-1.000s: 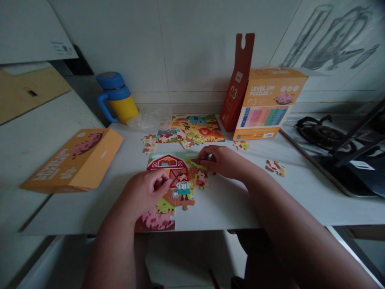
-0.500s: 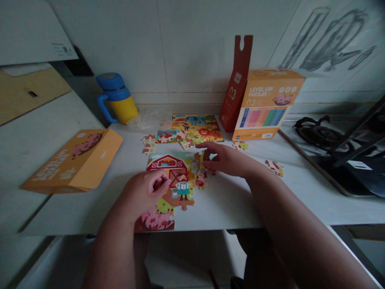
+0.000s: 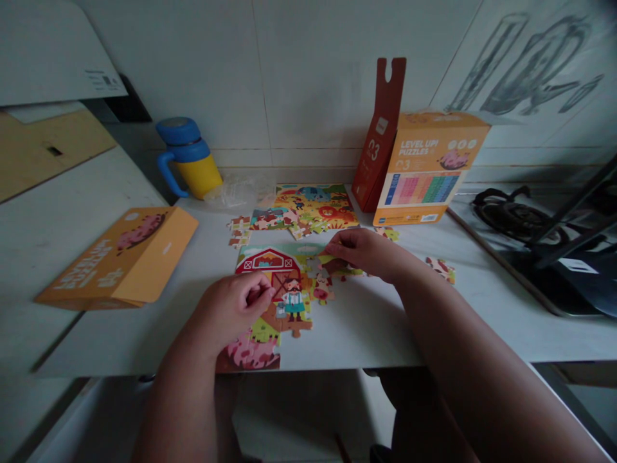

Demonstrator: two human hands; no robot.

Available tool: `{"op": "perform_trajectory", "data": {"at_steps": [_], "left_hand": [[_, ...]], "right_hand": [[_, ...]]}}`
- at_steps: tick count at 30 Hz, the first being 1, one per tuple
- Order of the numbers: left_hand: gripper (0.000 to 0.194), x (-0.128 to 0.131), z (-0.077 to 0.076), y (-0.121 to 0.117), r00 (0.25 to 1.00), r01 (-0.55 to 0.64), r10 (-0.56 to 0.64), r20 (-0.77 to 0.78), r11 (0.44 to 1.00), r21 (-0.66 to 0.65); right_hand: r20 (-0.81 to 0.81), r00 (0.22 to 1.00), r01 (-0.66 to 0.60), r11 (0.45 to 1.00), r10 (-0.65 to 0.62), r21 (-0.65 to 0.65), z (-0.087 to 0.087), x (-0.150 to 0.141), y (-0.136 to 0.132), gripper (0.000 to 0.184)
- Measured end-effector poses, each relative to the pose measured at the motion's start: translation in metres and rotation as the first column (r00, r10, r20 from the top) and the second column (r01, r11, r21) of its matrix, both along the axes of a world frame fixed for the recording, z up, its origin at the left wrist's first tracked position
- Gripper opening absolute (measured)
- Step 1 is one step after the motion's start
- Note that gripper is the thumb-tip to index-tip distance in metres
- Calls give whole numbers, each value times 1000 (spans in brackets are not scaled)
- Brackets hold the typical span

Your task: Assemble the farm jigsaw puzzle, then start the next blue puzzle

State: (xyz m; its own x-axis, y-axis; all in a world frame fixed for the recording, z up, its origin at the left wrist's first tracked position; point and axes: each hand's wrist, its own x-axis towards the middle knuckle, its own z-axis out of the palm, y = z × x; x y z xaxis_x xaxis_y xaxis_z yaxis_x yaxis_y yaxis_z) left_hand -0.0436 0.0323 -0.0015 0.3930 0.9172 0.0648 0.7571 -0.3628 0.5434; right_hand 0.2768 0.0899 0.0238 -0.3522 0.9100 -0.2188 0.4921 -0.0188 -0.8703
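A partly joined farm puzzle (image 3: 267, 260) with a red barn, a farmer, a cow and pigs lies flat on the white counter (image 3: 357, 334). My left hand (image 3: 243, 299) rests over its left side with the fingers curled and nothing visible in them. At the upper right of the puzzle, above the cow, my right hand (image 3: 355, 247) pinches a puzzle piece (image 3: 332, 262) between thumb and fingers. Those fingers partly cover the piece and the puzzle edge there, so I cannot tell whether it is joined. More pieces show just under the right hand.
An animal picture sheet (image 3: 332, 206) lies behind, with loose pieces (image 3: 238, 231) to its left and another piece (image 3: 441, 269) at right. Two orange puzzle boxes (image 3: 116, 263) flank the area. A blue-yellow flask (image 3: 190, 157), clear plastic (image 3: 243, 191) and a gas stove (image 3: 520, 222) stand around.
My right hand has turned and its fingers have closed lower, bringing the piece to the puzzle's upper right edge. My left hand has stayed in place.
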Motion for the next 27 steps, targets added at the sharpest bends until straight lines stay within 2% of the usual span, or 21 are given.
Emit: {"op": "perform_trajectory", "data": {"at_steps": [4, 7, 14, 17, 23, 27], "left_hand": [[22, 1, 1, 0, 1000, 3, -3, -21, 1000, -1], [23, 1, 1, 0, 1000, 5, -5, -20, 1000, -6], [22, 0, 3, 0, 1000, 8, -8, -2, 1000, -14], [20, 1, 4, 0, 1000, 0, 0, 9, 1000, -15], [18, 0, 0, 0, 999, 5, -4, 49, 1000, -26], [19, 0, 0, -1, 999, 15, -14, 35, 1000, -13]], "right_hand": [[159, 987, 12, 993, -31, 117, 4, 0, -1, 35], [247, 969, -25, 981, -24, 193, 5, 1, 0, 36], [54, 988, -147, 987, 144, 57, 0, -2, -3, 29], [53, 985, -167, 985, 164, 40, 4, -16, -22, 23], [-9, 984, -179, 983, 179, 26, 3, -58, -94, 9], [87, 988, -133, 988, 126, 81, 1, -75, -120, 9]]}}
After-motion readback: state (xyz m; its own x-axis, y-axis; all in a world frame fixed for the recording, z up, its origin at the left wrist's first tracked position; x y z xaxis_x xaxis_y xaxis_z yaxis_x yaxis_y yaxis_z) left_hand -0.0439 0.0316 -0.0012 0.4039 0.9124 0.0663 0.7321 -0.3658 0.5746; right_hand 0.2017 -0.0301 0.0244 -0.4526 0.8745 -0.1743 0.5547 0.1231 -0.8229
